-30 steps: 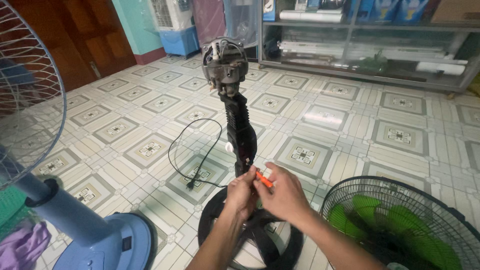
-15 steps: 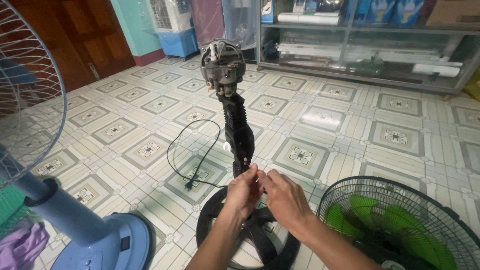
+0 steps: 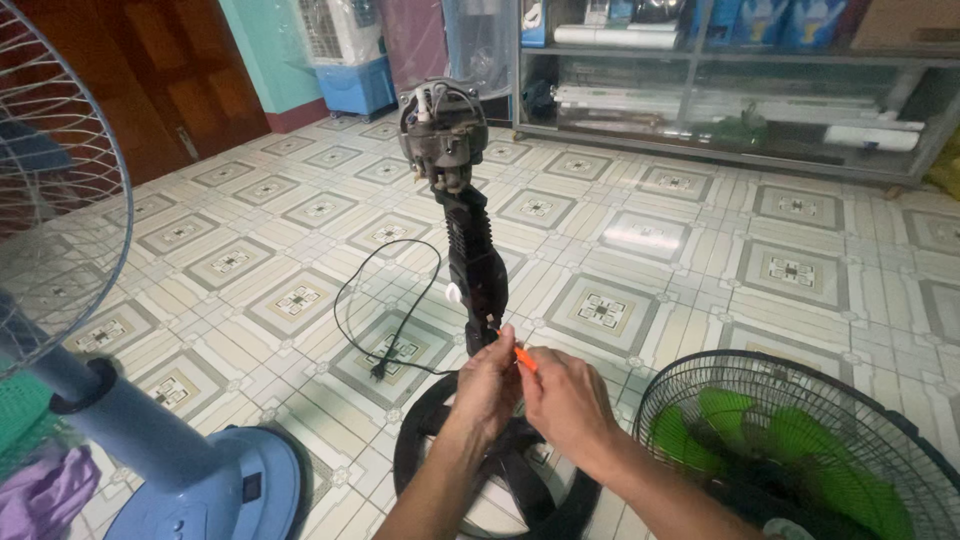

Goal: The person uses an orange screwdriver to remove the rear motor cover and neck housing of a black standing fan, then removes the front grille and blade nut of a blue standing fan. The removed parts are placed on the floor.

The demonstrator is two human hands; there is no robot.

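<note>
Inspector: Hands are noted low on the black fan stand. The left hand is closed around the column just above the round base; the right hand is pinched on an orange-handled tool, tip set against the column.

Clerk: Advice on the step?

Inspector: The column should be kept braced and the tool held square, pressure kept light so the tip is not slipped.

Clerk: Surroundings?

Inspector: A patterned tiled floor is recorded. The power cord is looped at ten o'clock, a blue fan stands at eight, a green-bladed fan lies at four, glass cabinets at twelve.
</note>
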